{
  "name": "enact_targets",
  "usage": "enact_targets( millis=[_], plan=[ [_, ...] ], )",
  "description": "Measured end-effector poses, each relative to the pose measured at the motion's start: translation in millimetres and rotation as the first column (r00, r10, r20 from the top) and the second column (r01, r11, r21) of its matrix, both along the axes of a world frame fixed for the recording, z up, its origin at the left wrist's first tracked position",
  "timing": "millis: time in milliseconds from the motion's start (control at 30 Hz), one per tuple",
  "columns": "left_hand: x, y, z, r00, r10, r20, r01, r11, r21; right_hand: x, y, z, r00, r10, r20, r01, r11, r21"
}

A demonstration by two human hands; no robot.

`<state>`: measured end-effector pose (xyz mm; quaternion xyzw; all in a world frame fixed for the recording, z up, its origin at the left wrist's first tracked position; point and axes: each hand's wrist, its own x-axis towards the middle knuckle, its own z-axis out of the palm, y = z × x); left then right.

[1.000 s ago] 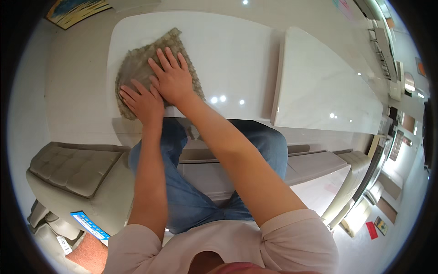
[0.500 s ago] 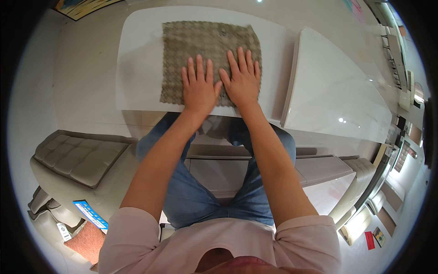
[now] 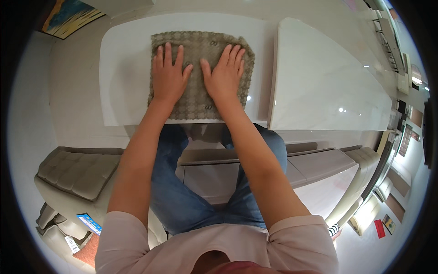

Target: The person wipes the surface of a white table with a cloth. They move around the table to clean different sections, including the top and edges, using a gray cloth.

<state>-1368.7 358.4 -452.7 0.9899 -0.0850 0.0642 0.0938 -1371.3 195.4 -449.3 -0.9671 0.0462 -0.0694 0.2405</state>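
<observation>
A greenish-brown textured cloth with a bumpy, scalloped edge lies spread on a white tabletop. Its far right corner is slightly turned in. My left hand rests flat on the cloth's left part, fingers pointing away from me. On the right part lies my right hand, its fingers stretched out and thumb apart. Neither hand grips anything. A few small dark marks show on the cloth, one near the far edge and one near the front edge.
To the right stands a glossy white raised panel. A beige sofa with a tufted grey-brown cushion is at the left, with an orange pillow below. Behind my legs runs a low grey cabinet. A framed picture is at the far left.
My hands have moved apart and outward; the left hand slid left and farther up the cloth. The far right corner now looks more rumpled. The whole view has shifted slightly.
</observation>
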Motion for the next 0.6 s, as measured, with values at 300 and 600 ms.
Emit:
enact_targets(
  millis=[300,600],
  plan=[
    [79,-119,-3,0.991,-0.12,0.062,0.123,0.991,-0.047,77,-91,0,0.944,-0.329,-0.013,0.328,0.937,0.12],
    [-6,-108,6,0.954,-0.299,0.019,0.3,0.952,-0.054,-27,-84,-3,0.836,-0.537,-0.112,0.511,0.837,-0.194]
  ],
)
